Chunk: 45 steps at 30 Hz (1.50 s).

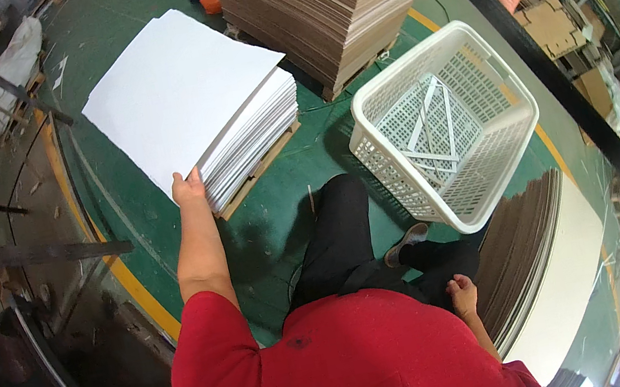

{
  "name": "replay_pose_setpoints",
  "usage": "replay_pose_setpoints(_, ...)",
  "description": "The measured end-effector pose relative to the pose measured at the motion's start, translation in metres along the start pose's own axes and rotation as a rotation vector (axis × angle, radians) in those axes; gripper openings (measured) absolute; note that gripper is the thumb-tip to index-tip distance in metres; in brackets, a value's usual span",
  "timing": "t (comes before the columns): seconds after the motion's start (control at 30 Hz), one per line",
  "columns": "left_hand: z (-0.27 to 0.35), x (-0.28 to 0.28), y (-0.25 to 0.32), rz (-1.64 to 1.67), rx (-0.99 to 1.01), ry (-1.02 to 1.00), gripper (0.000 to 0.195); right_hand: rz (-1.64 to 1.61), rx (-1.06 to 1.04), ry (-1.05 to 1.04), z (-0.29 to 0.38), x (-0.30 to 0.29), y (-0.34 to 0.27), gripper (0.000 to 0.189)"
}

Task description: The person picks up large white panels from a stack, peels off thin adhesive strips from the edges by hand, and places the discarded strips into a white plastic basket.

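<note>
A stack of large white sheets [254,141] rests on a wooden pallet [262,171] ahead of me. My left hand [188,187] grips the near corner of the top white sheet [182,85], whose right edge stands slightly apart from the sheets below. The undersides of the left fingers are hidden. Beside my thigh, my right hand [462,293] hangs with curled fingers and nothing visible in it. To the right of the stack is a white perforated plastic basket [448,132] with several thin white strips [423,114] at its bottom.
A tall stack of brown boards [295,3] stands behind the sheets. Close to my right side is another board stack [520,256] with a pale face. A dark metal bar [552,82] crosses the upper right. Metal frames [52,248] stand at left, along a yellow floor line [141,291].
</note>
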<state>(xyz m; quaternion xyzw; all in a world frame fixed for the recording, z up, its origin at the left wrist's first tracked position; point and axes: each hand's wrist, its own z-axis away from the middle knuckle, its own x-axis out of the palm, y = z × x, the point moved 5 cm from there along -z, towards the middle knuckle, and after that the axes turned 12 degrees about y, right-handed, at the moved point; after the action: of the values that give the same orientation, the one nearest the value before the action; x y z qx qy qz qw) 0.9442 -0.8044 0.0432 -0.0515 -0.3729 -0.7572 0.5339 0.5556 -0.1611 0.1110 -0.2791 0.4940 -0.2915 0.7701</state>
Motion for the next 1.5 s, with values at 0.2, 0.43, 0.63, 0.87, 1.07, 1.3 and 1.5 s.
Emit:
replay_pose_setpoints(0.2, -0.066, -0.059, 0.002, -0.320, 0.167, -0.058, 0.043, 0.113, -0.104, 0.097, 0.000, 0.003, 0.006, 0.026)
replay_pose_setpoints(0.43, -0.099, -0.088, 0.019, -0.387, 0.090, -0.058, 0.038, 0.137, -0.132, 0.084, -0.018, 0.010, 0.014, 0.023)
replay_pose_setpoints(0.63, -0.042, -0.072, 0.007, -0.215, -0.056, 0.152, 0.030, 0.244, -0.128, 0.129, -0.003, 0.010, -0.011, 0.024)
replay_pose_setpoints(0.87, -0.046, -0.065, 0.009, -0.328, -0.031, 0.255, 0.024, 0.268, -0.146, 0.173, -0.008, 0.006, 0.010, 0.022)
replay_pose_setpoints(1.07, -0.051, -0.064, 0.016, -0.459, -0.003, 0.258, 0.021, 0.277, -0.077, 0.164, 0.004, 0.004, -0.020, 0.025)
replay_pose_setpoints(1.3, -0.058, -0.051, 0.018, -0.427, 0.030, 0.215, 0.019, 0.311, -0.115, 0.216, 0.004, 0.006, -0.005, 0.024)
replay_pose_setpoints(1.5, -0.074, -0.053, -0.013, -0.611, -0.050, 0.172, 0.028, 0.266, -0.082, 0.231, 0.017, -0.002, 0.000, 0.028)
